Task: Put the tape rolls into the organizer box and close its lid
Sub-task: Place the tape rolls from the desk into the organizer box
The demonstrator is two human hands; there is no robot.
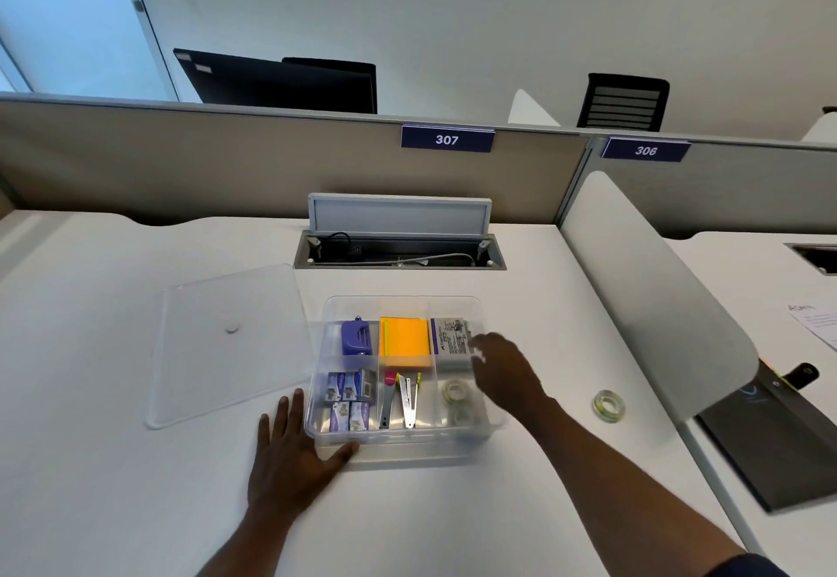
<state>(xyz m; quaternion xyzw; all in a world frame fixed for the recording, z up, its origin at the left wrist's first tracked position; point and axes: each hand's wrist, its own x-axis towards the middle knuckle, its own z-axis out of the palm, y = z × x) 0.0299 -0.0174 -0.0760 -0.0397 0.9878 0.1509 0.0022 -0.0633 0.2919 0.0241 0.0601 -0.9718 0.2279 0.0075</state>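
Note:
A clear plastic organizer box [471,305] stands open on the white desk. Two clear tape rolls lie in its front right compartment, one [454,391] behind the other [459,417]. A third tape roll [609,404] lies on the desk to the right of the box. The clear lid [226,341] lies flat on the desk left of the box. My left hand [290,454] rests flat on the desk, thumb against the box's front left corner. My right hand [502,368] hovers over the box's right side, fingers loosely spread, holding nothing.
The box also holds a purple punch [355,336], orange sticky notes [404,341], staple boxes [351,400], staple removers [403,400] and a white packet [450,335]. An open cable hatch [398,250] lies behind the box. A white divider panel [652,291] rises at the right.

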